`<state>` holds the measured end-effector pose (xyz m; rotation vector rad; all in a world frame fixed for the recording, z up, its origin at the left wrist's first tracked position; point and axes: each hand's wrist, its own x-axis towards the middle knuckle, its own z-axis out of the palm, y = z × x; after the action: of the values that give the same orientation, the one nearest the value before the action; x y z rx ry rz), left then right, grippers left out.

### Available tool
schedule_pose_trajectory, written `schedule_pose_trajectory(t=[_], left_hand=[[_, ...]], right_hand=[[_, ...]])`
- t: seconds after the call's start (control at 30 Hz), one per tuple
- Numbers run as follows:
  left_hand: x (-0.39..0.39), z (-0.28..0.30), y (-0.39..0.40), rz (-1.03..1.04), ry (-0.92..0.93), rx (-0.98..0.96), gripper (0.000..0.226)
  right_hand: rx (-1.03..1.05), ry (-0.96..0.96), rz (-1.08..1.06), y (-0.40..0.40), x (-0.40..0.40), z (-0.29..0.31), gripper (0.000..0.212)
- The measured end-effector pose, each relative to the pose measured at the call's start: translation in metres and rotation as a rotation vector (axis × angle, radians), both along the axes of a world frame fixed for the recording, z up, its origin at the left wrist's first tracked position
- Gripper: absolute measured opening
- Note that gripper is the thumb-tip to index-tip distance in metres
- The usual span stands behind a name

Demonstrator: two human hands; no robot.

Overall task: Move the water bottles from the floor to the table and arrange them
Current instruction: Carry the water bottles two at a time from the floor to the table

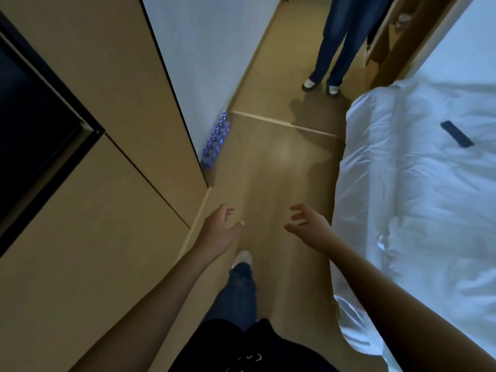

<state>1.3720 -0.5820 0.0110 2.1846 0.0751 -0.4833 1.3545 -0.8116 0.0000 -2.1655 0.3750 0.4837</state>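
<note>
Several clear water bottles with blue labels [216,140] stand in a row on the wooden floor, against the white wall just past the corner of the wooden cabinet. My left hand [220,229] and my right hand [308,222] are stretched out in front of me above the floor, fingers loosely spread, holding nothing. Both hands are well short of the bottles, which lie ahead and to the left. No table is in view.
A tall wooden cabinet [112,130] with a dark panel fills the left side. A bed with white bedding [418,183] runs along the right, a dark remote [456,134] lying on it. Another person's legs [332,49] stand further down the narrow floor passage [268,162].
</note>
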Motion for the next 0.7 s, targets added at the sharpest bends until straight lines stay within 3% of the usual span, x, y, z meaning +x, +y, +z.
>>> schedule_pose_trajectory(t=[0.37,0.7], left_hand=[[0.282,-0.023,-0.033,0.153,0.038,-0.097,0.045],[0.437,-0.036,-0.054,0.427,0.042,-0.053,0.044]], right_hand=[[0.002,0.025,0.101,-0.030,0.305,-0.007,0.051],[0.000,0.134,0.354,-0.049,0.516,-0.023,0.048]])
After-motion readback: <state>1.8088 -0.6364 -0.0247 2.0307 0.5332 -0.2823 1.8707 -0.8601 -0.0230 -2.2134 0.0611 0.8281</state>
